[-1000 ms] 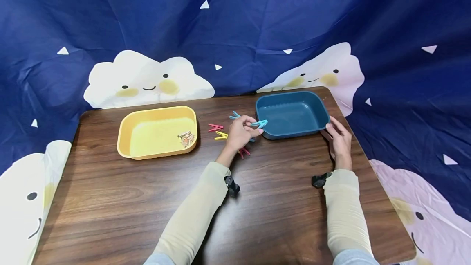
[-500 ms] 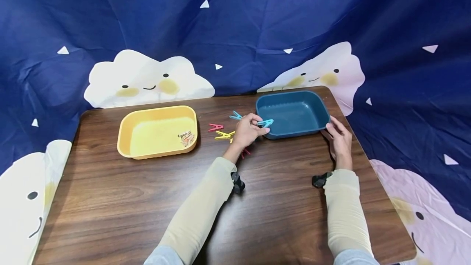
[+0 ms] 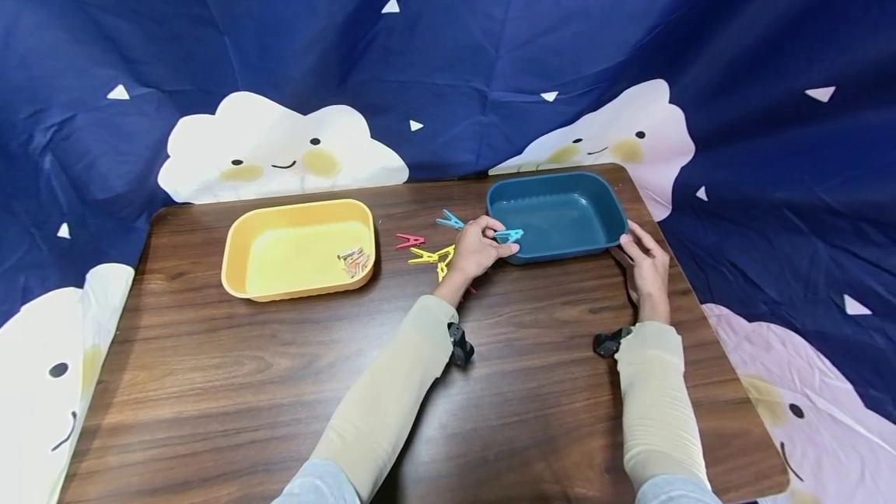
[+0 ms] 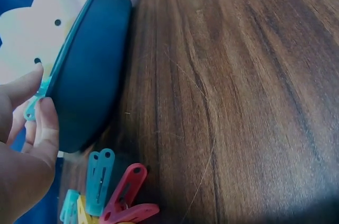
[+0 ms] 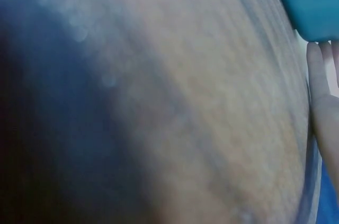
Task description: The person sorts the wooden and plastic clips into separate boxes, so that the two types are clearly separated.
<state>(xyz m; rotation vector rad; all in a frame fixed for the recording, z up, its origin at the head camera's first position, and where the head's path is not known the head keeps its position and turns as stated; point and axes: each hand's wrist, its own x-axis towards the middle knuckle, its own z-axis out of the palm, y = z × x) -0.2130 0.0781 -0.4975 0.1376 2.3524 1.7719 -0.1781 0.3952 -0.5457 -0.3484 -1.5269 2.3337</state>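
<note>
My left hand (image 3: 479, 249) pinches a light-blue clothespin (image 3: 509, 236) between thumb and fingers, at the near left rim of the dark-blue basin (image 3: 560, 255). In the left wrist view the clothespin (image 4: 34, 105) is partly behind the rim, and I cannot tell whether it touches the basin. At the basin's near right corner my right hand (image 3: 647, 271) holds the rim. Only a few of its fingers (image 5: 319, 75) show in the right wrist view, against the basin's underside. Left of my left hand lie yellow clothespins (image 3: 423, 257), a red clothespin (image 3: 410, 241) and a blue clothespin (image 3: 450, 219).
A yellow basin (image 3: 241, 286) stands on the left of the brown wooden table (image 3: 231, 379), with several small wooden clothespins (image 3: 355, 263) in its near right corner. Close below the blue basin lies another red clothespin (image 4: 127, 192). A blue cloud-patterned cloth (image 3: 448, 45) hangs behind.
My left hand has moved right with the light-blue clothespin, from the basin's left edge to over its near left rim. The right hand stays at the corner.
</note>
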